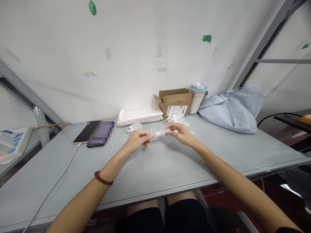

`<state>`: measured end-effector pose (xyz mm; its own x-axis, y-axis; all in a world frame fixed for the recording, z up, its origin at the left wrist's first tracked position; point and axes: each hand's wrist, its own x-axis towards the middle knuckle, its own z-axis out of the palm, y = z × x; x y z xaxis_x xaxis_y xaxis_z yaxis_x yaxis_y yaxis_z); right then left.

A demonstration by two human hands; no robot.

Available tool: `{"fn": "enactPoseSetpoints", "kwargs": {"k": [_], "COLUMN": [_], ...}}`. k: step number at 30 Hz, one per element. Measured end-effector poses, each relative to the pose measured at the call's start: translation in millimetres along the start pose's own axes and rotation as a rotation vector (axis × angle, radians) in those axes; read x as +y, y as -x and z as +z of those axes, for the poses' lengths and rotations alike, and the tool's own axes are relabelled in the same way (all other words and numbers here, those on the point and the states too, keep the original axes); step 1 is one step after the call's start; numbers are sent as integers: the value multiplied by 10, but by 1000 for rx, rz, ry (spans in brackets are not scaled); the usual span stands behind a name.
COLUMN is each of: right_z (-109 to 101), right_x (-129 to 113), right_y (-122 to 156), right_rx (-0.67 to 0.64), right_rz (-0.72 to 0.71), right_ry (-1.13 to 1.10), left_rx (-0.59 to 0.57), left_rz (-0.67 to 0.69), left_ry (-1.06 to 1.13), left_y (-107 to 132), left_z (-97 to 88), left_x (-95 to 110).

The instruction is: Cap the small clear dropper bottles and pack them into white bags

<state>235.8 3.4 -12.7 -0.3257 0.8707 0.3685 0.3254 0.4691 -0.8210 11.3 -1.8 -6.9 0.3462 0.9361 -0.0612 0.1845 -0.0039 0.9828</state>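
Observation:
Over the middle of the table, my right hand pinches one end of a small translucent white tube. From the tube's other end a thin pale loop of cord runs to my left hand, whose thumb and forefinger are closed on it. A few similar tubes with cords lie in a small group behind my left hand. Behind my right hand is a larger pile of such tubes, partly hidden by the fingers.
White flat envelopes are stacked against the wall. Beside them stand an open cardboard box, a lidded cup and a pale blue cloth bag. Two phones lie at the left, with a white cable crossing the grey table.

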Motion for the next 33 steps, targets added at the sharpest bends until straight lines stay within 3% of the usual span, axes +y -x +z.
{"fn": "enactPoseSetpoints", "kwargs": {"k": [6,16,22,26,33], "right_z": [-53,51,70,67,-28], "right_x": [16,16,19,33,77], "right_y": [9,19,11,4,-32], "right_rx": [21,-50,-102,-76,94], "right_rz": [77,42,33,50,65], "right_ry": [-46,2,49,67,127], "left_rx": [55,-13,-24,5,188], "left_rz": [-27,-26,-62,-29,-28], "left_ry": [34,-115,-224,-225,-236], "left_y": [10,15,34,30,17], "left_z": [-24,41,-8,-141,-587], "left_x": [1,-28,57,121,164]}}
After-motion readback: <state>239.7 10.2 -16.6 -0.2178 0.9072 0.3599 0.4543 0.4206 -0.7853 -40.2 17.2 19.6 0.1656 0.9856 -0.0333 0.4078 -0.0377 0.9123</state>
